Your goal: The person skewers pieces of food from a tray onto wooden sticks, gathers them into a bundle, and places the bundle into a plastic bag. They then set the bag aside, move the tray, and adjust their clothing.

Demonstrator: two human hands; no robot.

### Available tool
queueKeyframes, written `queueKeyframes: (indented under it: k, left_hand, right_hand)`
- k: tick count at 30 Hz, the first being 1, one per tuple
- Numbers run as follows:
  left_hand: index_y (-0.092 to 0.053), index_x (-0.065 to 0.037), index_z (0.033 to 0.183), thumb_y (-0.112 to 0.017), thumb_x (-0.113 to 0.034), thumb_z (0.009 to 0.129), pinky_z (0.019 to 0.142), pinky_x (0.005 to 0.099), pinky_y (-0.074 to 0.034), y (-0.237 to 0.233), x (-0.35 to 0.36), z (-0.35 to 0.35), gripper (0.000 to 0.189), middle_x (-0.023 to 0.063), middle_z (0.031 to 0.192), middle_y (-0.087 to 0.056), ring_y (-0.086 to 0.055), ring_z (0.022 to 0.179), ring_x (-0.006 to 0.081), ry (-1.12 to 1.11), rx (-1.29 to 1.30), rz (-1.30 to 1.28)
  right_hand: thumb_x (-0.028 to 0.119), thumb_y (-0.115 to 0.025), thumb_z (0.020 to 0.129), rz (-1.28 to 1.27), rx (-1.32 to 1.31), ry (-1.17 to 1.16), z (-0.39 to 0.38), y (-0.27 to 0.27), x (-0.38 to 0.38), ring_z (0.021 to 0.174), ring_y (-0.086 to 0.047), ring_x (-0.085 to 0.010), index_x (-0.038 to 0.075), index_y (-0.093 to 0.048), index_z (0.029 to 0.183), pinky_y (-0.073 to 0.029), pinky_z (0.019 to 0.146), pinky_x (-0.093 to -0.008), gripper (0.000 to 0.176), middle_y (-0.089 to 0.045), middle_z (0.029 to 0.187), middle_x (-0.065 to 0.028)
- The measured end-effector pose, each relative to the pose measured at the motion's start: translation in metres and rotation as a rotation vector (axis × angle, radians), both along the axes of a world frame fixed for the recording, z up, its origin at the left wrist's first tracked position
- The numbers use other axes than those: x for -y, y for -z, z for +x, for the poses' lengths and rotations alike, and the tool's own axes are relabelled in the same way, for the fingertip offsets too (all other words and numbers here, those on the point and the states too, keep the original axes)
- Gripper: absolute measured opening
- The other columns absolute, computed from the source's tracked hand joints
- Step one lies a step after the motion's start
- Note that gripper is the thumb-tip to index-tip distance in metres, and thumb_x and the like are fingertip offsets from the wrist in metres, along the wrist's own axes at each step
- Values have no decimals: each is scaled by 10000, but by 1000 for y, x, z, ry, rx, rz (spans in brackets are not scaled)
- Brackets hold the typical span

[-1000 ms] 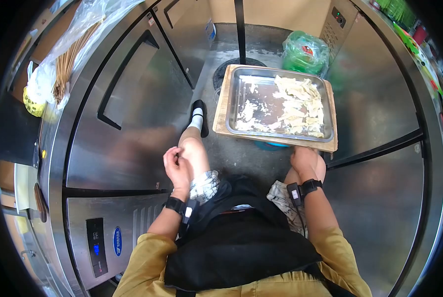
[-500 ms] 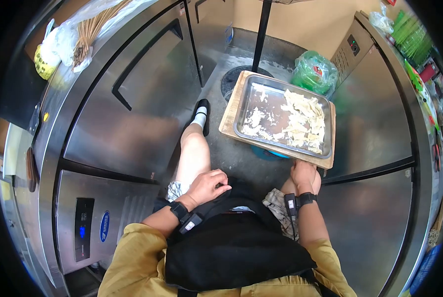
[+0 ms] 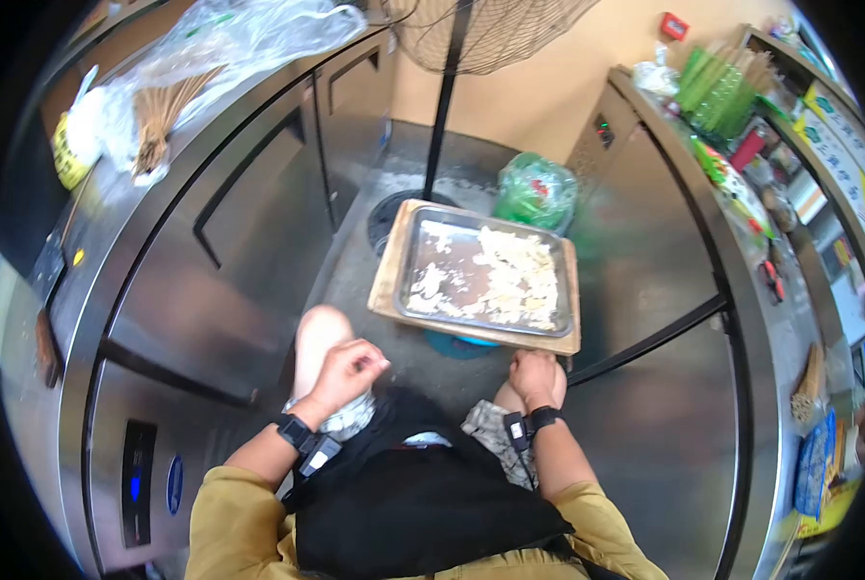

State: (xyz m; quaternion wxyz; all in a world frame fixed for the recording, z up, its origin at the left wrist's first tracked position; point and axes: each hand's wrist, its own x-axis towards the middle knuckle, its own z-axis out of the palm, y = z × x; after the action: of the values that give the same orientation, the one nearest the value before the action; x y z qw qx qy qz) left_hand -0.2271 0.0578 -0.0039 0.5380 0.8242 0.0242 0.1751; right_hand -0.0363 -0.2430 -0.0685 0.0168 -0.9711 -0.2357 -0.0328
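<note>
My left hand (image 3: 347, 373) is above my left knee, its fingers curled with the thumb against them; anything between them is too small to tell. My right hand (image 3: 537, 377) rests by my right knee, fingers folded, just below the near right corner of a wooden board (image 3: 386, 280). On the board lies a metal tray (image 3: 456, 282). Pale, shredded pieces (image 3: 524, 280) are heaped on the tray's right side, with smaller scraps on the left. Neither hand touches the tray.
Steel cabinets (image 3: 229, 242) flank both sides. Behind the board are a green plastic bag (image 3: 537, 191) and a fan (image 3: 490, 29) on a black pole. Skewers (image 3: 161, 121) lie on the left counter; red-handled scissors (image 3: 773, 280) lie on the right one.
The view has tilted up and shifted right, showing more of the fan and right counter. My left hand has lifted a little from my lap toward the knee.
</note>
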Motion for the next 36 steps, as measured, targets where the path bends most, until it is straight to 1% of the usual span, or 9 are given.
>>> queueKeyframes:
  k: [9,16,20,22,26,29,31,32,36]
  left_hand:
    - [-581,-74,805,-584,-169,877,597,199,-478,21,-90,102,120,18,755,-623,-593,665,84,-262,26,-753]
    - [-559,-67,853,-625,-183,831,678,247,-510,76,-144,170,135,26,866,-614,-605,803,135,-483,-138,-1689]
    - [-560,-69,865,-617,-194,828,701,245,-499,101,-138,208,143,15,877,-606,-593,819,131,-645,-214,-1642]
    - [-562,-90,855,-596,-210,838,690,226,-467,138,-142,229,126,-10,855,-571,-551,799,115,-414,-195,-1561]
    - [-518,-77,1113,-583,-208,848,838,276,-386,106,-103,245,303,24,1028,-532,-477,966,128,-121,-221,-831]
    - [-433,-22,1219,-615,19,741,949,339,-356,183,-110,295,513,118,1181,-480,-468,1086,240,-96,-105,-409]
    - [-354,25,1285,-605,60,713,984,344,-334,117,-78,276,626,178,1281,-426,-443,1164,298,-159,-135,-157]
    - [-284,8,1348,-610,10,747,997,338,-324,164,-94,297,684,218,1339,-382,-411,1215,321,-190,-70,86]
    - [-272,-13,1367,-476,97,738,1038,323,-259,176,-91,306,670,214,1380,-326,-343,1259,306,-249,3,65]
  right_hand:
    - [194,-583,727,447,-62,25,-1,-70,25,924,-578,-277,87,-659,860,-433,855,-393,187,-648,900,-102]
    - [300,-573,748,69,-80,294,11,-60,25,901,-602,-262,131,-666,880,-462,799,-415,233,-658,887,-85]
    - [326,-588,735,115,-127,345,11,-70,21,864,-614,-263,132,-670,854,-475,777,-389,241,-660,879,-82]
    - [329,-591,731,227,-259,377,16,-66,29,854,-617,-264,120,-669,844,-481,762,-376,250,-659,872,-87]
    - [282,-581,739,440,-421,379,27,-59,55,859,-620,-223,108,-669,898,-475,775,-318,251,-659,877,-98]
    - [252,-580,736,721,-472,433,33,-42,76,800,-620,-203,75,-663,856,-475,750,-314,230,-655,839,-102]
    - [252,-554,744,469,-430,464,39,-45,73,829,-623,-243,77,-661,838,-477,747,-344,227,-654,842,-117]
    - [237,-531,739,385,-355,512,38,-47,67,837,-620,-283,71,-666,830,-481,748,-373,232,-650,853,-142]
    - [207,-476,744,237,-229,586,28,-70,38,863,-609,-355,42,-674,812,-491,758,-436,267,-638,882,-190]
